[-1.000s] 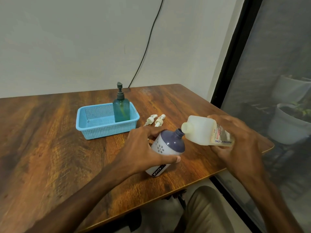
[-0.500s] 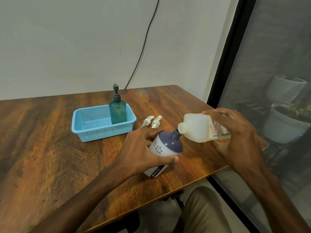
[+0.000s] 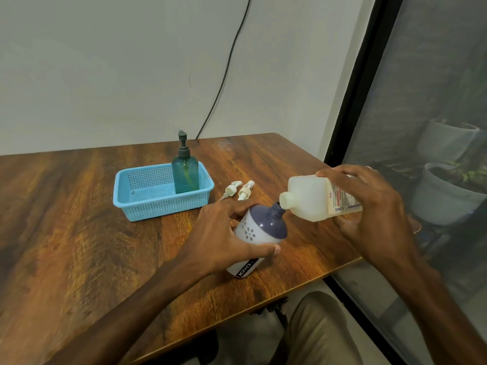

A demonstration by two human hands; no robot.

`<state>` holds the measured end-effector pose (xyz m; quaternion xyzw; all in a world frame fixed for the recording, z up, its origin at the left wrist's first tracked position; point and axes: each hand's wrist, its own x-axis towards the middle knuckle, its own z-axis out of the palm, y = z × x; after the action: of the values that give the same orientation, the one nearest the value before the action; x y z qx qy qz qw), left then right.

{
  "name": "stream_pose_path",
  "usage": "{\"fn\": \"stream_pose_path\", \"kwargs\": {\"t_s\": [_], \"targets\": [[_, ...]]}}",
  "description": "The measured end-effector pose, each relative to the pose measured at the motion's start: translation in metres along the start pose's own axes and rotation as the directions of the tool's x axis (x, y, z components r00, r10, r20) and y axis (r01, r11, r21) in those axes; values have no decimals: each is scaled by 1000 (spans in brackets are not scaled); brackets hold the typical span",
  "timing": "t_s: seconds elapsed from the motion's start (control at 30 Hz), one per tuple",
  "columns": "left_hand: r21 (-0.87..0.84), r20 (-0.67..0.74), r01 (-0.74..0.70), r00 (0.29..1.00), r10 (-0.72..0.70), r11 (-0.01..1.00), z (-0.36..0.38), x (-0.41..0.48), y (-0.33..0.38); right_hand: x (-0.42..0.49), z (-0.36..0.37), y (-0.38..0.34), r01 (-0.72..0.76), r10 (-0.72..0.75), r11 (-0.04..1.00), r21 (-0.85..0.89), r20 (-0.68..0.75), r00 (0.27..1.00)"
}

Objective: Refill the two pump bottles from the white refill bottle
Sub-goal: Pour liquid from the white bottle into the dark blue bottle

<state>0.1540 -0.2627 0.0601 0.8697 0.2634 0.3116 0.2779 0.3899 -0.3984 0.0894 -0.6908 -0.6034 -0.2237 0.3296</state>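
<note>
Plastic looks light and slick: right hand (image 3: 369, 214) wraps the white refill bottle (image 3: 308, 198) mid-body, left hand (image 3: 224, 238) grips the tilted pump bottle (image 3: 263, 227).

Wooden table (image 3: 79, 233), blue basket (image 3: 137, 206), pump heads (image 3: 231, 190)

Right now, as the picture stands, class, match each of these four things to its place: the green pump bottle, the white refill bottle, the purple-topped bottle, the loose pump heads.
Things:
1 green pump bottle
2 white refill bottle
3 purple-topped bottle
4 loose pump heads

Places:
A held tipped in the right hand
B upright in the blue basket
C lying on the table
D gripped by the left hand

Pairs: 1-B, 2-A, 3-D, 4-C
</note>
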Motion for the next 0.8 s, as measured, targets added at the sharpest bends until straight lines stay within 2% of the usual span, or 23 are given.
{"fn": "stream_pose_path", "kwargs": {"t_s": [0.8], "targets": [[-8, 3, -9, 1000, 9, 1000, -1, -1, 0, 5, 0, 1, 38, -38, 999, 12, 0, 999]]}}
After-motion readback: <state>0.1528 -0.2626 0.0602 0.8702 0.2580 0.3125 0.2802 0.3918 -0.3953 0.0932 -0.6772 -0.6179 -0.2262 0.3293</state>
